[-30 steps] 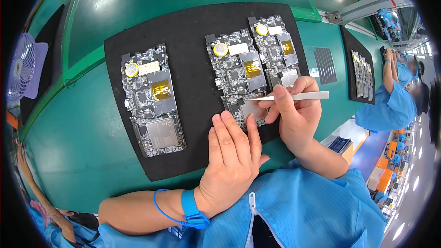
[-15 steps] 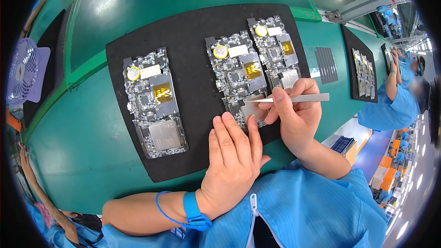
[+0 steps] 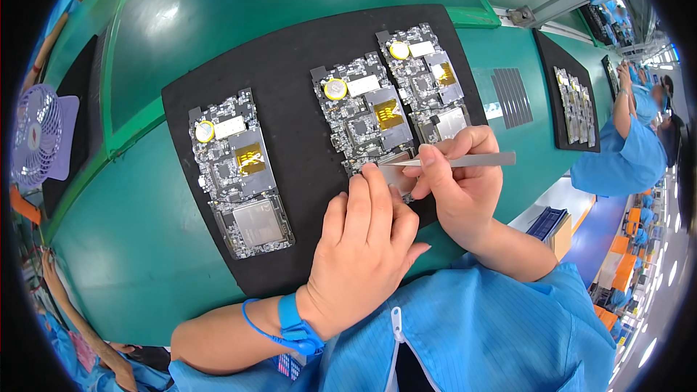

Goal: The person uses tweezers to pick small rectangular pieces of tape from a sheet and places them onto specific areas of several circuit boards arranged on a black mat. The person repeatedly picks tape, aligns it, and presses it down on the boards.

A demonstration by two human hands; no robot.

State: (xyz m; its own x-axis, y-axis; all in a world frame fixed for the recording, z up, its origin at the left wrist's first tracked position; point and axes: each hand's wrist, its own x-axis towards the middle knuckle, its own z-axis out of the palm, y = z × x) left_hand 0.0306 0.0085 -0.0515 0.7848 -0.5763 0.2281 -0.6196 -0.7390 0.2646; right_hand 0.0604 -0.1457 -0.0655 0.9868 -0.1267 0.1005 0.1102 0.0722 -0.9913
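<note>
My right hand (image 3: 468, 189) pinches a pair of metal tweezers (image 3: 483, 160), their fine tips pointing left over the lower part of the middle circuit board (image 3: 359, 127). My left hand (image 3: 363, 247) rests on the lower end of that same board, fingers stretched forward and slightly bent, with a fingertip close to the tweezer tips. Whatever lies at the tips is too small to make out. This board carries a yellow-rimmed coin cell (image 3: 335, 89) and a patch of gold tape (image 3: 388, 113). My hands hide part of its silver metal shield.
A black mat (image 3: 290, 174) lies under the boards on the green bench (image 3: 138, 247). Similar circuit boards lie at left (image 3: 243, 174) and right (image 3: 428, 80). Dark strips (image 3: 512, 97) and another mat with boards (image 3: 575, 109) are further right. A purple fan (image 3: 40, 131) stands far left.
My left fingers have slid forward along the middle board, closer to the tweezer tips. The tweezers stay in my right hand. The whole view has shifted slightly.
</note>
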